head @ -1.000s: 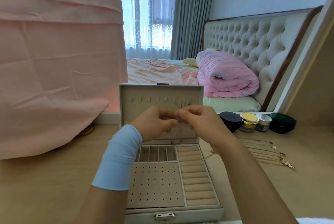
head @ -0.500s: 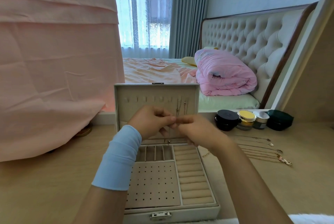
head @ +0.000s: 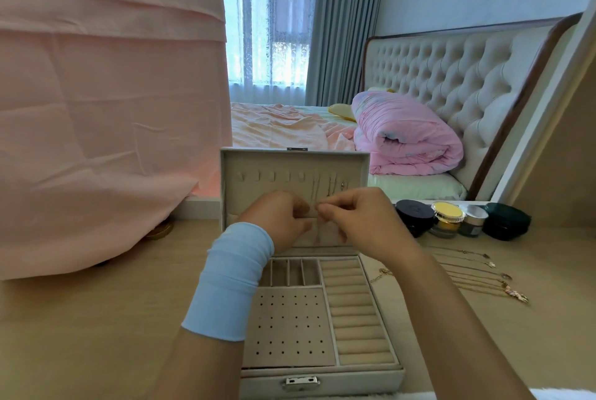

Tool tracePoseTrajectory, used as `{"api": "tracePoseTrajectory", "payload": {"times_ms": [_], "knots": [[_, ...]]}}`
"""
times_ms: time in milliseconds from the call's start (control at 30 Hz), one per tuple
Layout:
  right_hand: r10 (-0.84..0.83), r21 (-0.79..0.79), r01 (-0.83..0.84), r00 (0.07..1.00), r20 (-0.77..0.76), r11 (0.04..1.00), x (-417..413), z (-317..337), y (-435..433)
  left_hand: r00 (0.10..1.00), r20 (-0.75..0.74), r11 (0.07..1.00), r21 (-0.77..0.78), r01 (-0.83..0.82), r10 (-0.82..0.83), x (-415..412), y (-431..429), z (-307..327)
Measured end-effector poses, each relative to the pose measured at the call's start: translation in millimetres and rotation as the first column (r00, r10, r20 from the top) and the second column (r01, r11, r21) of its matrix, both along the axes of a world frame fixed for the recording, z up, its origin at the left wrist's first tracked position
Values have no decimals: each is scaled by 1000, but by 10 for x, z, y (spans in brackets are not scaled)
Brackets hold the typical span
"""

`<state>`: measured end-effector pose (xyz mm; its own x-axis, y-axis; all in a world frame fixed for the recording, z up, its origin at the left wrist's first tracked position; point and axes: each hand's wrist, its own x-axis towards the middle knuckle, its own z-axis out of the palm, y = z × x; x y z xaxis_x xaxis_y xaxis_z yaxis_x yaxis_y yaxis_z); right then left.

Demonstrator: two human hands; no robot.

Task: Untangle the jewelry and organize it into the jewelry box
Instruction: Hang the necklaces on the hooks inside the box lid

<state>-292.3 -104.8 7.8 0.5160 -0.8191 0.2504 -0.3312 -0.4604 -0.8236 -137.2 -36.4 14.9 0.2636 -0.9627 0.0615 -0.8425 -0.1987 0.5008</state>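
Note:
A cream jewelry box stands open on the wooden table, its lid upright. Thin chains hang from hooks on the right part of the lid. My left hand and my right hand are raised in front of the lid, fingertips nearly meeting, both pinching a fine chain whose end dangles below them. Several more necklaces lie spread on the table to the right of the box. The tray's ring rolls and earring holes hold nothing.
Dark, yellow-lidded and silver-lidded cosmetic jars stand at the back right. A pink cloth hangs over the table's left side. A bed with a rolled pink quilt is behind.
My hands stayed at the lid and drew slightly apart. More of the chains hanging in the lid shows above my fingers.

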Motion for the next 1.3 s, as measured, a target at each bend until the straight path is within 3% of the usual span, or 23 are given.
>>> {"api": "tracePoseTrajectory", "payload": {"times_ms": [300, 433, 500, 633, 833, 1000, 1133, 1300], "knots": [[-12, -191, 21, 999, 49, 981, 87, 350, -158, 952, 306, 993, 108, -36, 1, -21, -17, -37], [-16, -233, 8, 999, -32, 972, 171, 335, -218, 965, 260, 996, 74, -43, 22, 5, 5, -17], [-38, -272, -9, 985, -169, 962, 223, 239, -237, 975, 224, 995, 92, -39, 18, 25, 13, -15], [-145, -355, -43, 862, -486, 934, 224, 26, -182, 989, 147, 995, 99, -29, 14, 69, 11, -25], [-104, -346, -55, 898, -427, 937, 87, -81, -87, 995, 97, 999, 21, -31, 29, 63, 6, -37], [-78, -231, 17, 963, -258, 973, -307, -30, -144, 998, -9, 978, -200, 59, -61, -48, -6, 6], [-129, -177, 63, 911, -393, 982, -771, -122, -307, 982, -106, 961, -247, 126, -156, -428, -39, -23], [-146, -121, 91, 785, -602, 988, -1090, -488, -563, 962, 8, 962, -18, 274, -273, -982, -354, -255]]}}
